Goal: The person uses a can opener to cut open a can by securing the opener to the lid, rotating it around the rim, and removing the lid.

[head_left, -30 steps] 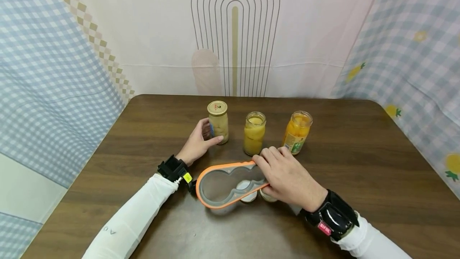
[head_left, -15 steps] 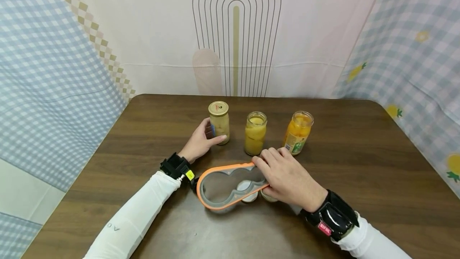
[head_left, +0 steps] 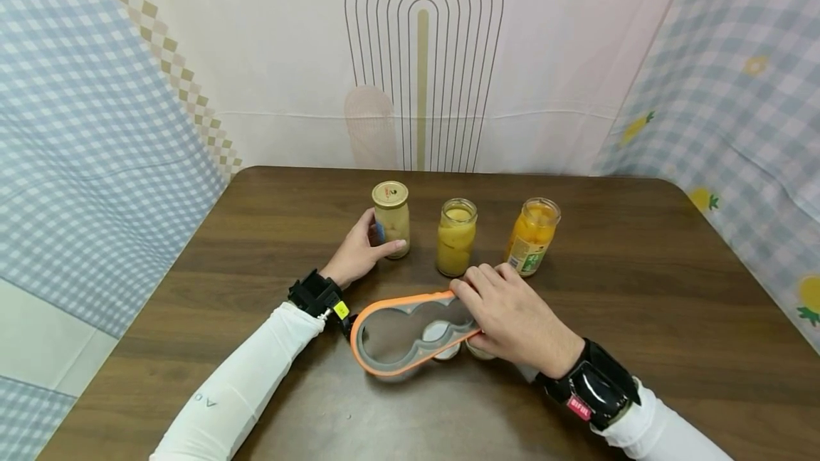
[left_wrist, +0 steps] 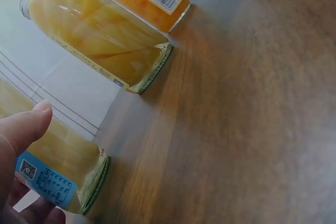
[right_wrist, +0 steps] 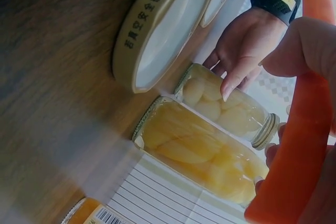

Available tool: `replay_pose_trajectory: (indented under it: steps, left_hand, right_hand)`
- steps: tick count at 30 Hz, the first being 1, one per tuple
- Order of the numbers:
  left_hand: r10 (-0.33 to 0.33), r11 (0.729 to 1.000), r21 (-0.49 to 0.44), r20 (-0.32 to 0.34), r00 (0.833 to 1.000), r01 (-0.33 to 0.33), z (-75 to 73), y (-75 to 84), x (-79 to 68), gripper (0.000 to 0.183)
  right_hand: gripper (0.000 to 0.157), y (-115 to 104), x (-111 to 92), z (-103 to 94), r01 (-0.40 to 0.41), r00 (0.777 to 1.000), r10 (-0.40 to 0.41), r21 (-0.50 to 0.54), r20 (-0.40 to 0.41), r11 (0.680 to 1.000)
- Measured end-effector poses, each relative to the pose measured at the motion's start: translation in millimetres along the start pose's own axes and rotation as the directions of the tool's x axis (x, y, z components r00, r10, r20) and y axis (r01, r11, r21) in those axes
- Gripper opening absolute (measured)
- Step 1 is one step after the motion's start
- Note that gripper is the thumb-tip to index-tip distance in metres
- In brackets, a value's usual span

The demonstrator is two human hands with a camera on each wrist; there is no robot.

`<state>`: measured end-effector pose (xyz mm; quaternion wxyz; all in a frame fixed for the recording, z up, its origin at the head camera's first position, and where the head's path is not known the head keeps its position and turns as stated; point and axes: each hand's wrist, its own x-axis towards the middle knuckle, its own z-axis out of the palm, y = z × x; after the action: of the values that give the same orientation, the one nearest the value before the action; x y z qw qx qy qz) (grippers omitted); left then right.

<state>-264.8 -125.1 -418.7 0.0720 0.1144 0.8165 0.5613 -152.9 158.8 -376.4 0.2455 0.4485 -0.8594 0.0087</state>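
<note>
My left hand [head_left: 359, 251] holds a lidded glass jar [head_left: 392, 226] of pale round fruit, thumb across its front and fingers around its far side. The jar stands upright on the table, gold lid on; a blue label [left_wrist: 47, 179] shows in the left wrist view. With my right hand [head_left: 512, 322] I grip the narrow end of an orange and grey jar opener [head_left: 410, 299]. Its wide looped end points left, over the table. In the right wrist view, the opener's orange edge [right_wrist: 299, 161] runs under my thumb. The palm hides part of the opener.
Two lidless jars stand right of the held one: one with yellow fruit pieces [head_left: 455, 247], one with orange pieces [head_left: 530, 240]. Two removed lids lie beneath the opener, one [head_left: 442, 336] with its white inside up. A patterned cloth [head_left: 288, 55] hangs behind the table.
The opener's looped end has tipped slightly, showing less of its grey inner band. Both hands keep their hold, and the jars stay in place while the head view shifts a little.
</note>
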Motion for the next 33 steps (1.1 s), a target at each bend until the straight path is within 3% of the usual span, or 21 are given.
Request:
replay_pose_trajectory:
  steps: [8, 33]
  left_hand:
    - [-0.022, 1.0, 0.005, -0.012, 1.0, 0.022, -1.4, 0.0, -6.2, 0.083]
    - [0.023, 0.998, 0.056, 0.042, 0.999, -0.025, 1.6, 1.7, -24.9, 0.079]
  right_hand:
    - [0.07, 0.6, 1.4, -0.5, 0.01, 1.0, -0.01, 0.003, 0.006, 1.0]
    - [0.079, 0.9, -1.9, -1.2, 0.006, 1.0, -0.006, 0.0, -0.004, 1.0]
